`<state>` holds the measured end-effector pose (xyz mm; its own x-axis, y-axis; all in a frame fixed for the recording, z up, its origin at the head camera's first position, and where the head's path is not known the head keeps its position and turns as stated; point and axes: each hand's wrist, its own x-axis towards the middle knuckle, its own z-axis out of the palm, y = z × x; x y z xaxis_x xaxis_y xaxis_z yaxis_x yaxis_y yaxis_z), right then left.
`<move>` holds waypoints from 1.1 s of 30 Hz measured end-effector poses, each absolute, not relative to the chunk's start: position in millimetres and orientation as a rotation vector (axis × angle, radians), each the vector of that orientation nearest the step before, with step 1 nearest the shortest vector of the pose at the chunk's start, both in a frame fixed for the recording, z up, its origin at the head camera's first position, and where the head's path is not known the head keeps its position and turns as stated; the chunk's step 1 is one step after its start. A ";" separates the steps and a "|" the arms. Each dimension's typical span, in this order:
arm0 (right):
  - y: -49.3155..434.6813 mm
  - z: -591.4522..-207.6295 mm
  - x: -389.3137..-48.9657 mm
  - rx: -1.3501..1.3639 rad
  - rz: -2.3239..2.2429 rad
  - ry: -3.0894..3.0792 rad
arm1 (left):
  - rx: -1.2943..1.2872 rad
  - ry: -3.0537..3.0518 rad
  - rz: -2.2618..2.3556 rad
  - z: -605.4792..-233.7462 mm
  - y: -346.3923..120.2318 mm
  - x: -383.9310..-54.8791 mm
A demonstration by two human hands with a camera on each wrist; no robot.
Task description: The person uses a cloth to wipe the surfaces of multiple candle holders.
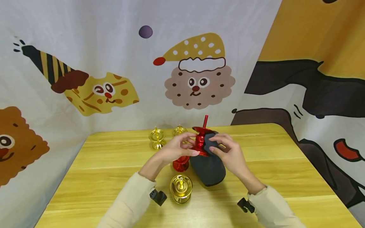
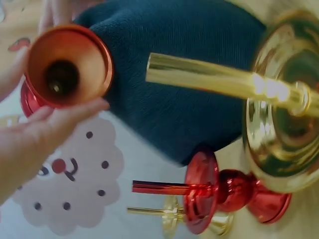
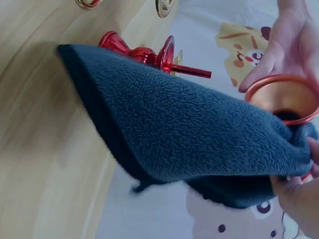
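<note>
A shiny red candle holder [image 1: 200, 139] with a thin spike on top is lifted above the table, tilted slightly. My left hand [image 1: 179, 146] grips it from the left, thumb low by its base; the left wrist view shows the hollow underside of that base [image 2: 70, 69]. From the other side my right hand [image 1: 229, 150] pinches a dark blue-grey cloth [image 1: 209, 169] and holds it against the holder's stem. The rest of the cloth hangs down in front, its fuzzy face filling much of the right wrist view [image 3: 184, 124].
Another red candle holder [image 1: 181, 164] stands behind my left wrist. A gold candle holder [image 1: 181, 188] is nearer the front, and two more gold ones, left [image 1: 157, 139] and right [image 1: 179, 130], stand at the back of the wooden table [image 1: 114, 177]. A printed curtain [image 1: 119, 38] hangs behind.
</note>
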<state>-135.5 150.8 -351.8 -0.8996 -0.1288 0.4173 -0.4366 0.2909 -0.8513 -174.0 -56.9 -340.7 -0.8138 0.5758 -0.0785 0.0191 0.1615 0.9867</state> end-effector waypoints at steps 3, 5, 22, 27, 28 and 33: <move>154.9 -351.8 -136.2 0.518 1.722 -2.252 | 0.572 1.809 1.766 -342.3 -62.3 -175.5; 155.8 -351.7 -136.2 0.515 1.724 -2.240 | 0.578 1.821 1.743 -342.5 -61.4 -175.4; 159.3 -353.7 -138.4 0.564 1.801 -2.229 | 0.491 1.604 1.871 -341.3 -57.9 -174.2; 151.8 -352.8 -136.5 0.523 1.567 -2.321 | 0.504 1.997 1.714 -342.1 -50.6 -169.5; 149.7 -351.9 -135.6 0.518 1.506 -2.337 | 0.506 2.065 1.675 -342.4 -49.4 -168.8; 144.1 -348.4 -133.1 0.523 1.366 -2.341 | 0.491 2.162 1.569 -340.6 -47.9 -167.5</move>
<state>-133.1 144.1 -348.4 -0.8590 -0.1261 0.4962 -0.4941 0.4585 -0.7387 -167.5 -47.9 -340.6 -0.8486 0.5132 -0.1284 0.0370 0.2997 0.9533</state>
